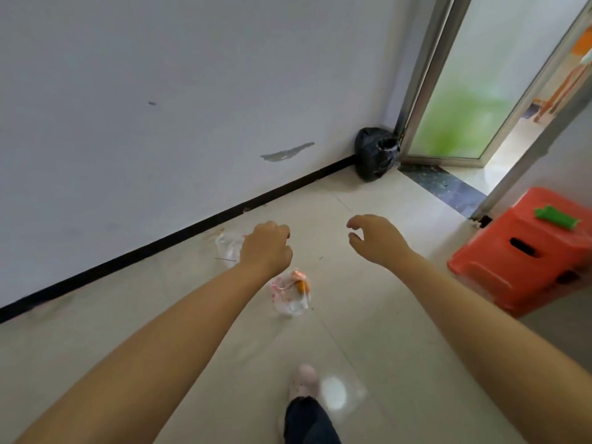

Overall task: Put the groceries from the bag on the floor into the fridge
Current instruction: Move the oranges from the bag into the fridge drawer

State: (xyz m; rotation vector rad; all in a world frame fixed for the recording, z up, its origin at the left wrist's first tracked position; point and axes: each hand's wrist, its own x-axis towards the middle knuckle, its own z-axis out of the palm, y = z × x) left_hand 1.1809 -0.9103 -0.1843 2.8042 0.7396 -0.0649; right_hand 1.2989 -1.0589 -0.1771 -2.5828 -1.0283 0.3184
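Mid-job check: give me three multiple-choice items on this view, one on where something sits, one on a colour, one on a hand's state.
1. Where is the black bag?
A. On the stool
B. In the corner by the door frame
C. Under the left hand

2. What colour is the plastic stool?
A. Orange-red
B. Blue
C. White

3. What is the right hand doing?
A. Gripping the stool
B. Holding a bottle
C. Hovering with loosely curled fingers, holding nothing

Answers: 1 B, it stands on the floor where wall and door frame meet. 2 A, its top and sides are orange-red. 3 C, nothing lies between its fingers.
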